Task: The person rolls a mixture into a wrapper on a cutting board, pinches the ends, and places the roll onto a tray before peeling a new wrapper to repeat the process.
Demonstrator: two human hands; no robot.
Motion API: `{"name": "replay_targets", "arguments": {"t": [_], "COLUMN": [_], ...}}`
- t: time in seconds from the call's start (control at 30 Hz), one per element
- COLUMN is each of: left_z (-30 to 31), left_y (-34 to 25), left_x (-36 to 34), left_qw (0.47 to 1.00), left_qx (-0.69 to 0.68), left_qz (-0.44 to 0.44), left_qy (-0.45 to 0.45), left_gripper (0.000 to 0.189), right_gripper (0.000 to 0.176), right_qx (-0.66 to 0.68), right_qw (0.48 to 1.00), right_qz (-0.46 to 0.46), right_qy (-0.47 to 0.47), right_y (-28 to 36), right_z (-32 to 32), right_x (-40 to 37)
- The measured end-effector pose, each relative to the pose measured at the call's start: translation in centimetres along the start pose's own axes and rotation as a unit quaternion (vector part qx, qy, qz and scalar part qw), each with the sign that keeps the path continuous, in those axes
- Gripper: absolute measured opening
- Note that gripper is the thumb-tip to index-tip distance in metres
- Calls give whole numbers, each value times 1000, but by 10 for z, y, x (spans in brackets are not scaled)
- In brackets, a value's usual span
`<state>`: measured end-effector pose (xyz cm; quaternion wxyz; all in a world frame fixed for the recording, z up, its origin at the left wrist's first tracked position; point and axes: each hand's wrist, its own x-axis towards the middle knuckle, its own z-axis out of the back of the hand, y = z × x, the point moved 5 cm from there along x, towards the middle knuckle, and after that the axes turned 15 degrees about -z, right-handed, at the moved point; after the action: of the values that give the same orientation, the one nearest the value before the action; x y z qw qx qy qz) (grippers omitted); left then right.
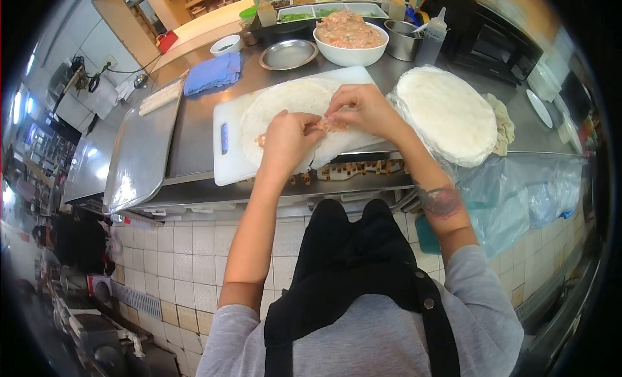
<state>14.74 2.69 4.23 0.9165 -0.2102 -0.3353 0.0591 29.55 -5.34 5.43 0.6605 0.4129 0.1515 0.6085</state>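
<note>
A round white wrapper sheet (272, 108) lies on a white cutting board (228, 169) in front of me. Along its near side runs a line of pinkish minced filling (334, 126). My left hand (289, 138) is over the near part of the sheet, fingers bent together at the filling, with some filling showing on its left side. Opposite it, my right hand (361, 110) pinches at the same filling with thumb and fingertips. The fingertips of both hands nearly meet, and they partly hide the filling.
Right of the board is a stack of round wrappers (447, 114) in plastic. Behind stand a white bowl heaped with filling (350, 43), a metal dish (288, 55), a metal pot (403, 43) and a squeeze bottle (432, 40). A blue cloth (212, 73) and a tray (139, 147) with white rolls are left.
</note>
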Motion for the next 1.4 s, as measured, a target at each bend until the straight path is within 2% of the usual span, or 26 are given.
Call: {"name": "replay_targets", "arguments": {"t": [0.07,0.2,0.27,0.37,0.5,0.57,0.63,0.7,0.77,0.9,0.97,1.0,1.07,1.1,1.17,1.4], "left_z": [-7,-20,-22,-23,-23,-12,3,15,23,38,37,35,33,31,28,18], "left_y": [-5,-12,-11,-13,-2,3,4,11,18,31,37,36,31,29,24,13], "left_x": [6,12,15,22,20,12,6,-1,-8,-15,-17,-17,-15,-15,-13,-3], "left_qw": [1000,998,998,998,998,996,993,991,992,995,996,997,997,998,998,996], "left_qx": [12,32,38,36,37,61,84,95,91,35,7,9,12,23,35,43], "left_qz": [-14,-51,-45,-38,-23,-18,-15,39,26,25,28,21,14,13,13,33], "left_qy": [8,8,12,25,39,59,80,89,85,90,87,79,70,64,58,68], "left_gripper": [19,19,22,26,24,23,22,18,20,22,23,23,22,21,21,16], "right_gripper": [12,9,12,16,28,33,35,37,35,35,33,33,24,24,16,11], "right_qx": [-20,-2,45,60,130,-34,-43,-50,-80,-56,50,50,115,114,47,48], "right_qw": [997,993,985,985,983,998,997,995,993,995,996,996,983,983,998,997], "right_qz": [-68,-118,-166,-144,-116,8,-15,-37,-63,-55,-65,-65,-137,-136,-36,-59], "right_qy": [4,-9,26,70,56,60,65,73,58,54,31,30,53,53,25,17], "right_y": [-7,-20,-33,-42,-25,-15,-17,-19,-20,-20,-14,-12,-17,-20,-20,-9], "right_z": [-4,2,2,2,2,-4,-5,-7,-5,-1,6,9,12,11,4,-17], "right_x": [-2,-4,-4,-1,-3,-5,-5,-6,-7,-11,-15,-14,-9,-7,-4,3]}}
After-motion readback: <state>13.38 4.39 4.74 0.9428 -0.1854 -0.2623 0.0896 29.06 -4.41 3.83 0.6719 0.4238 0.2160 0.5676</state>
